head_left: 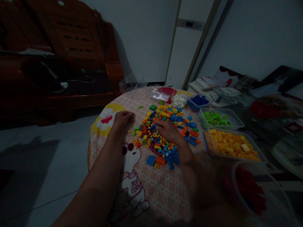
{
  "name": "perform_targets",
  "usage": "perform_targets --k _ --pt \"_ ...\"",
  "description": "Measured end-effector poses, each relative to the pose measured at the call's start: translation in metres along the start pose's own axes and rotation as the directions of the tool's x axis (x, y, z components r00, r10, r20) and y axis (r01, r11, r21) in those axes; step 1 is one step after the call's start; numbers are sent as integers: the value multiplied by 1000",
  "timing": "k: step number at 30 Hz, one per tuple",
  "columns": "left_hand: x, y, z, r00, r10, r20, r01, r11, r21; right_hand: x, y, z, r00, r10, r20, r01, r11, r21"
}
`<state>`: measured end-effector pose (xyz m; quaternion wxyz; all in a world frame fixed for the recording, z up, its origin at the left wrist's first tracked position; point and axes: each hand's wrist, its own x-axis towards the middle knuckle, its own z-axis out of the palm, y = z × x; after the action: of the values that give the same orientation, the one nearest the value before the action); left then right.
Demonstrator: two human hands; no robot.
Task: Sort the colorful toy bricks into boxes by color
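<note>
A heap of mixed toy building bricks (163, 115) in yellow, orange, blue and green lies on the round table. My right hand (167, 130) reaches over the heap from the right, its fingers stretched out and touching bricks. Left of the heap, my left hand (124, 119) rests by the cloth, fingers loosely bent and apart, with nothing visible in them. Small yellow round pieces (148, 145) lie on the near left side. Nearer to me are a blue brick (151, 160) and an orange brick (160, 160). Dim light hides fine detail at the fingertips.
Along the right stand tubs of blue bricks (199, 100), lime green bricks (215, 119), yellow bricks (232, 143) and red bricks (251, 190). White bricks (179, 101) and clear plastic packaging (158, 94) are at the back. A patterned tablecloth (165, 189) covers the table; a wooden bench (82, 47) stands behind left.
</note>
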<state>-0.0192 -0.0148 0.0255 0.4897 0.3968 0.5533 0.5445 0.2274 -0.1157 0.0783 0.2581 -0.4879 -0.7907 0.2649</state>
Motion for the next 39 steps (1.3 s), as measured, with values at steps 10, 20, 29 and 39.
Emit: perform_targets --k 10,20,29,39 --pt "-1 -1 -4 1000 29 13 -29 999 39 8 -5 52 958 -231 168 269 927 -260" --pt "-2 -1 -3 999 25 22 -24 1000 -17 0 -7 3 989 145 7 -130 906 -404" --pt "-1 0 -2 1000 12 4 -12 1000 -18 -13 -4 -28 947 295 -125 -319 847 -425" --pt "-7 7 1 1000 -15 11 15 1000 -21 -10 -3 -24 968 140 -206 -195 941 -277"
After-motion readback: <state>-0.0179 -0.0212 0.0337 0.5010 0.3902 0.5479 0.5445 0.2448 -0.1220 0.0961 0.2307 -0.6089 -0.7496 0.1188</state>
